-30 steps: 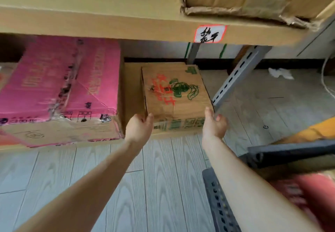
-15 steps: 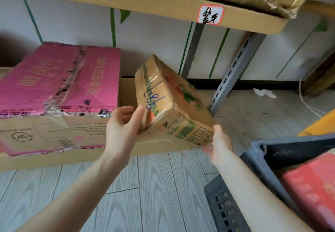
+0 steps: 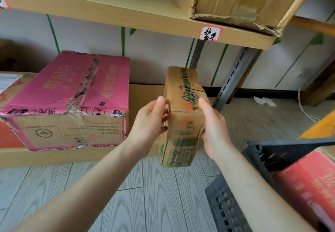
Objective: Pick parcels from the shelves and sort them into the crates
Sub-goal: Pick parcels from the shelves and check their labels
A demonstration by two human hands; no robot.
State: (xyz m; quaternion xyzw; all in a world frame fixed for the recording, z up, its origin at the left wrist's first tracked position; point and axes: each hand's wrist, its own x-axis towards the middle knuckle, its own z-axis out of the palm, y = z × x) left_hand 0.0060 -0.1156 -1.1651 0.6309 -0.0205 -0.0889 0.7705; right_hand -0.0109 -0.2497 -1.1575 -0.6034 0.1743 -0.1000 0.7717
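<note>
Lifted clear of the lower shelf [image 3: 72, 156] since the earlier frame, the brown parcel [image 3: 183, 121] is now clamped upright between the left hand [image 3: 150, 123] and right hand [image 3: 213, 128]. Its long axis is held vertical. The dark crate [image 3: 235, 210] lies below-right, nearer the right hand, and is cut off by the frame edge.

The small brown cardboard parcel [image 3: 183, 119] carries green print, an orange patch and blue handwriting. The large pink cardboard box [image 3: 72, 94] has gold lettering — its front face plain brown. The dark grey plastic crate [image 3: 257, 168] holds a red carton [image 3: 311, 182] — gold-lettered too.
</note>
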